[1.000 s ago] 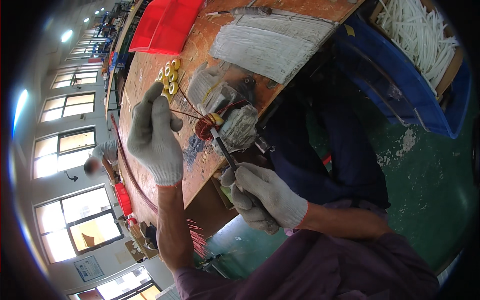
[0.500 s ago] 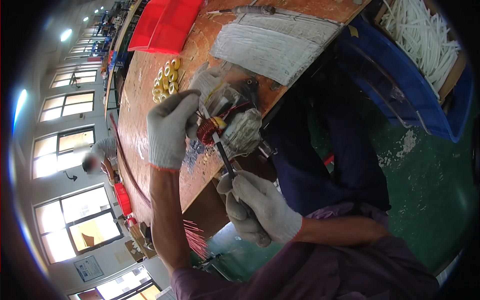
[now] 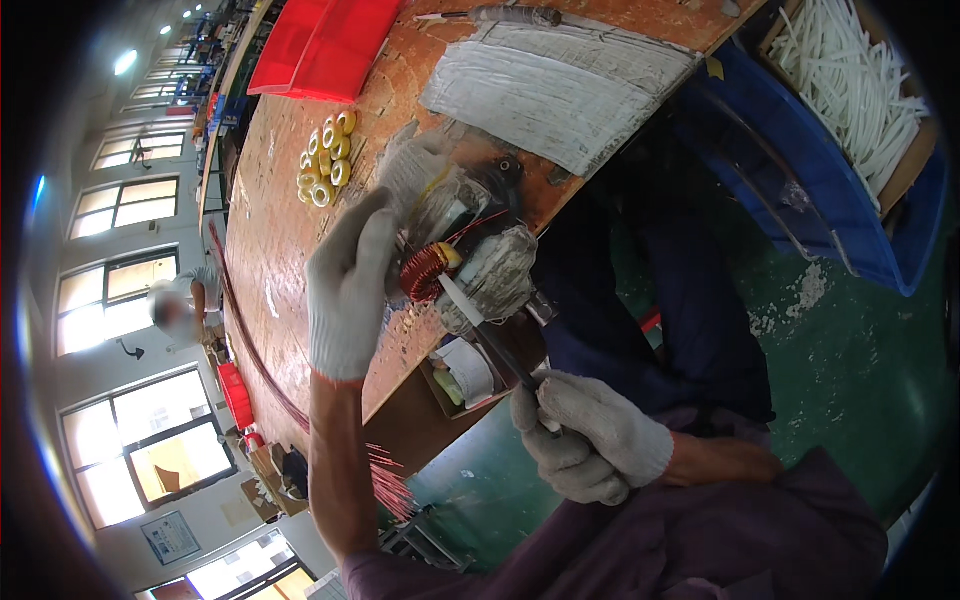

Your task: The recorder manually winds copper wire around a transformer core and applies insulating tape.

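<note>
A ring-shaped coil [image 3: 422,275] wound with reddish copper wire sits against a white-wrapped holder [image 3: 495,265]; a bare yellow part of its ring core [image 3: 450,255] shows. My left hand [image 3: 350,285], in a white knit glove, is at the coil's left side with fingers bent together. What they pinch is hidden behind the hand and coil. In my gloved right hand [image 3: 595,435] is a slim tool [image 3: 505,355] with a dark shaft and a flat white front part, whose tip reaches the coil's lower right edge. Loose red wire ends [image 3: 480,222] stick out above the coil.
Several yellow ring cores [image 3: 325,160] lie beyond my left hand, below a red bin [image 3: 320,50]. A grey-white sheet [image 3: 560,90] covers the bench's right part. To the right stands a blue tub [image 3: 800,190] with white strips [image 3: 850,90]. A person [image 3: 185,305] is farther left.
My right hand has moved down and right, drawing the tool back from across the coil to its lower edge. My left hand has come slightly lower beside the coil.
</note>
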`<state>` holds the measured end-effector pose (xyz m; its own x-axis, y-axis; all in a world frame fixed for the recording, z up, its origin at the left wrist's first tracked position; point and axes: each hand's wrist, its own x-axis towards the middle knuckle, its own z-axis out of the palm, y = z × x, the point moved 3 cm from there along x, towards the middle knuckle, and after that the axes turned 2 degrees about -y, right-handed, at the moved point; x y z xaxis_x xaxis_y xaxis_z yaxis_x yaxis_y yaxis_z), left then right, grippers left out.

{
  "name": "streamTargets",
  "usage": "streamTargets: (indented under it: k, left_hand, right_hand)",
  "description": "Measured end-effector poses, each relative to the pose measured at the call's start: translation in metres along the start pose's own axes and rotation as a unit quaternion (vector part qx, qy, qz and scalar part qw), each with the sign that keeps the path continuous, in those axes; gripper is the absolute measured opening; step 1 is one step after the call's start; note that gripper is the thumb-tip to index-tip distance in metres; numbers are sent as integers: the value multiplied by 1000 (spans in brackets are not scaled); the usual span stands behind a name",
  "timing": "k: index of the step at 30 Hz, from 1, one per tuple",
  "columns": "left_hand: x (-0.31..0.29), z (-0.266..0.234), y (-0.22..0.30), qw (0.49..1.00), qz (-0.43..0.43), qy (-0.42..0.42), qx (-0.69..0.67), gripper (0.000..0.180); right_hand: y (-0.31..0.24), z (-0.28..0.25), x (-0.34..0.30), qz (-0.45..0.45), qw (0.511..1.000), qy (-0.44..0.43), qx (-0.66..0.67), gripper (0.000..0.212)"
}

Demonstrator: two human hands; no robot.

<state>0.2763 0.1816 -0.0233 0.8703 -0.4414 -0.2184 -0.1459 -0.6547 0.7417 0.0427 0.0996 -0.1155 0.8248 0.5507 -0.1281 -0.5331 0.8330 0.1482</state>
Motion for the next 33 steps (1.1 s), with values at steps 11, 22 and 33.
streamTargets:
  k: [11, 22, 33]
  left_hand:
    - [-23, 6, 25, 918, 277, -127, 253, 42]
    - [-26, 8, 28, 933, 225, -132, 250, 40]
    - [-18, 4, 19, 939, 216, -172, 206, 42]
  right_hand:
    - [-5, -40, -76, -51, 993, -75, 81, 27]
    - [2, -106, 51, -122, 976, -6, 182, 35]
    - [-25, -98, 96, -169, 927, -70, 328, 28]
